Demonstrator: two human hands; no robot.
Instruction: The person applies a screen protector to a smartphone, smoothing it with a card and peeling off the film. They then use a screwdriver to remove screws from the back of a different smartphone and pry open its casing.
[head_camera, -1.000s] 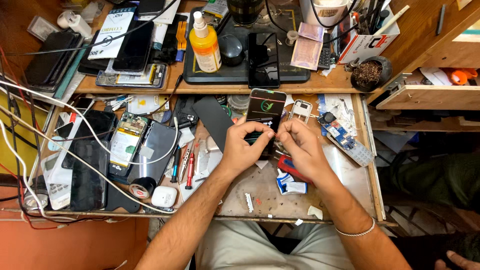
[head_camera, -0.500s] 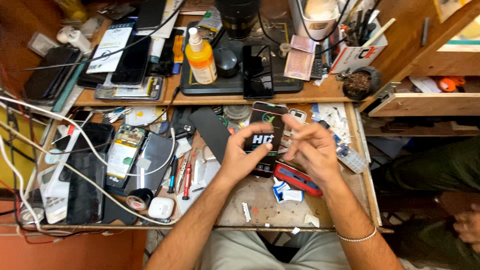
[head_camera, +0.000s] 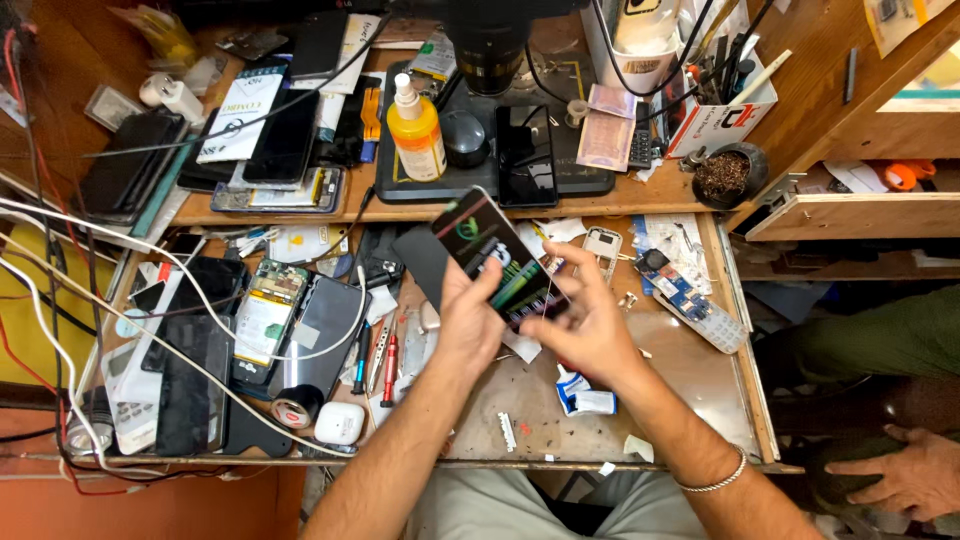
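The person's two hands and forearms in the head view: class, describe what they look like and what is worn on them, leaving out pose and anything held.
Both forearms are bare, with no sleeves or gloves in view. The left hand shows no ring, watch or band. The right hand has a thin silver-coloured metal bracelet loose around the wrist. Dark hair shows on both forearms. No markings or tattoos are visible.

Even overhead light, soft shadows; lit screen of black smartphone glares; frame edges bowed, corners dimmer; focus sharp.
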